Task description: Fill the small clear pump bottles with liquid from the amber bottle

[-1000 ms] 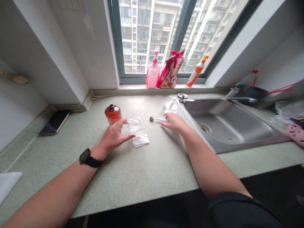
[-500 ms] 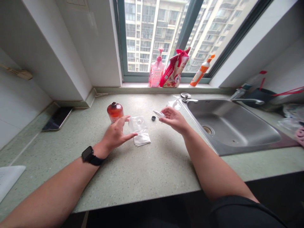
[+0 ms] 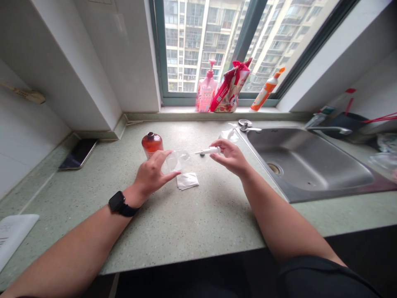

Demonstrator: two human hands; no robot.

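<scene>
My left hand (image 3: 153,171) is wrapped around the side of a clear plastic bottle (image 3: 177,160), its thumb and fingers on opposite sides. The bottle tilts with its neck to the right. In my right hand (image 3: 228,155) is a slim white piece with a thin stem (image 3: 206,151), pinched between thumb and fingers, its narrow end pointing left toward the bottle. Behind that piece a small black cap (image 3: 202,154) lies partly hidden on the counter. An uncapped amber-red bottle (image 3: 151,142) stands beyond my left hand. Below the clear bottle lies a folded white tissue (image 3: 187,181).
A clear container with a white pump (image 3: 230,134) is beside the steel sink (image 3: 310,165). A phone (image 3: 79,154) lies at the left wall. On the windowsill stand a pink pump bottle (image 3: 206,93), a red bag (image 3: 231,87) and an orange-white bottle (image 3: 267,90).
My left hand has closed on the clear bottle, which is now tilted to the right. The white piece in my right hand has turned so that its thin stem points left.
</scene>
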